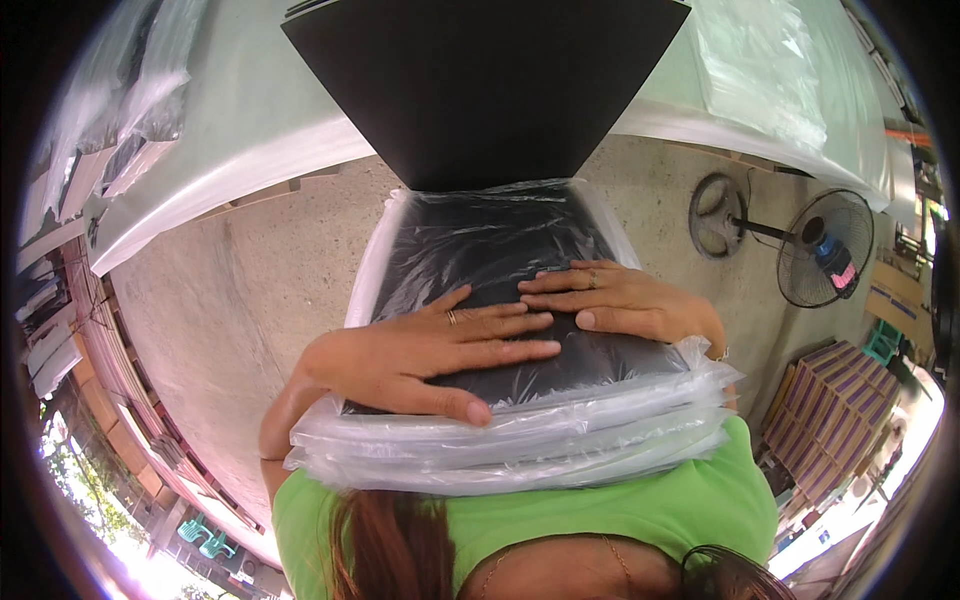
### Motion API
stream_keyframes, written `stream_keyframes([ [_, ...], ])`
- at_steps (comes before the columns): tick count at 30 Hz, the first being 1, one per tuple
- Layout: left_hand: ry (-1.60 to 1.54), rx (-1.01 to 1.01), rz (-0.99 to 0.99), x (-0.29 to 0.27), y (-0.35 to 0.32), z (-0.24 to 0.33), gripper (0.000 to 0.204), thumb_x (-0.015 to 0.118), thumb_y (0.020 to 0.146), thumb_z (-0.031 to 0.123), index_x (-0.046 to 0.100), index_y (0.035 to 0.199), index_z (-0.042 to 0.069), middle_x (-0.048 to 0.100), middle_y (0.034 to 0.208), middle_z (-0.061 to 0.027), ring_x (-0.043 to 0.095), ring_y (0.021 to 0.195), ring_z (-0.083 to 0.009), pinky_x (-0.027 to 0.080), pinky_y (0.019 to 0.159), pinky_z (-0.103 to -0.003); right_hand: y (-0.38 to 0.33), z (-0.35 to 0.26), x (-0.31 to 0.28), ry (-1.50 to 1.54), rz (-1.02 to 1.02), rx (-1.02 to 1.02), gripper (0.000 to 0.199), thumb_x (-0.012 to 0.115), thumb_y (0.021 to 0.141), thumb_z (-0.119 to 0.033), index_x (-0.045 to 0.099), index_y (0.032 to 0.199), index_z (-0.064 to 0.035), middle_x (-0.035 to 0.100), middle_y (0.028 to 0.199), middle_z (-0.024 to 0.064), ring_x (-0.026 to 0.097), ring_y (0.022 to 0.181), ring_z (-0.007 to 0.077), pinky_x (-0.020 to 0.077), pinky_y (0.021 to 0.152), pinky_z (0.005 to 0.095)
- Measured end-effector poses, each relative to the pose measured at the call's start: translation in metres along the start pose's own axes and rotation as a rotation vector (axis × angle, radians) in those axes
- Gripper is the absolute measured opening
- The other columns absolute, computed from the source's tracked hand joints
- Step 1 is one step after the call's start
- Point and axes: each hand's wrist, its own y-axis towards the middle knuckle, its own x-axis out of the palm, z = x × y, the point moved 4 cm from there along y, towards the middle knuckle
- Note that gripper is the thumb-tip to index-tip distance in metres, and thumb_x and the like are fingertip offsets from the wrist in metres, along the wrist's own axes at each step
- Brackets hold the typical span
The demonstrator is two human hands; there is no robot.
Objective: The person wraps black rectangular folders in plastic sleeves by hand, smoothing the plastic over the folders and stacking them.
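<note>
Clear plastic bags (520, 440) lie stacked close against my body, their loose ends bunched toward me. Inside the top bag is a flat black sheet or board (480, 225), seen through wrinkled film. My left hand (440, 350) rests flat on this bag with fingers spread, its thumb near the bag's near end. Also flat on the film is my right hand (625, 300), fingers stretched toward the left hand's fingertips. Beyond the bag, a stack of bare black boards (490, 90) juts over the table edge and meets the bag's far end.
A table covered in pale plastic (260, 110) spans the far side, with clear bags (765, 75) at its right and more plastic (160, 65) at its left. On the concrete floor (230, 290) to the right lies a pedestal fan (825, 245). A striped stack (830, 415) stands nearer.
</note>
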Motion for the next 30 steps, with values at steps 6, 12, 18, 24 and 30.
stream_keyframes([
  [6,0.043,-0.248,0.098,-0.011,0.019,-0.092,0.069,0.031,0.088,0.057,0.026,0.139,0.011,0.019,0.145,-0.0134,0.012,0.135,-0.0327,0.004,0.107,-0.051,0.028,0.072,-0.008,-0.059,0.073,0.115,0.050,0.033,0.094,-0.036,0.034,0.135,-0.0067,0.032,0.140,0.0088,0.026,0.131,0.0227,0.0155,0.108,0.0354],
  [12,0.046,-0.499,0.445,-0.027,0.009,-0.221,0.060,0.036,0.089,0.053,0.042,0.131,0.010,0.034,0.139,-0.0113,0.025,0.131,-0.0269,0.016,0.109,-0.034,0.057,0.171,-0.024,0.028,0.265,0.083,0.044,0.035,0.094,-0.031,0.043,0.128,-0.0047,0.043,0.132,0.0127,0.034,0.126,0.0252,0.0232,0.105,0.0332],
  [18,-0.479,-0.332,0.731,-0.020,-0.009,-0.221,0.051,0.042,0.090,0.044,0.052,0.122,0.006,0.045,0.130,-0.0145,0.037,0.124,-0.0246,0.023,0.105,-0.031,0.056,0.224,-0.016,0.295,0.517,-0.070,0.037,0.040,0.093,-0.028,0.054,0.114,-0.0018,0.053,0.118,0.0134,0.048,0.111,0.0247,0.0336,0.097,0.0338],
  [24,-0.666,-0.226,0.901,-0.007,-0.029,-0.217,0.049,0.043,0.090,0.043,0.052,0.122,0.006,0.045,0.129,-0.0146,0.037,0.123,-0.0246,0.024,0.105,-0.031,0.034,0.257,0.010,0.354,1.063,0.147,0.032,0.044,0.092,-0.026,0.060,0.103,-0.0002,0.061,0.104,0.0122,0.056,0.098,0.0231,0.0399,0.088,0.0330],
  [30,-0.727,-0.193,0.958,-0.003,-0.039,-0.221,0.048,0.043,0.090,0.041,0.051,0.122,0.006,0.046,0.129,-0.0147,0.038,0.123,-0.0246,0.025,0.104,-0.031,-0.038,0.099,-0.063,-0.444,1.562,0.029,0.017,0.054,0.088,-0.015,0.064,0.089,-0.0008,0.064,0.085,0.0092,0.059,0.079,0.0171,0.0436,0.071,0.0285],
])
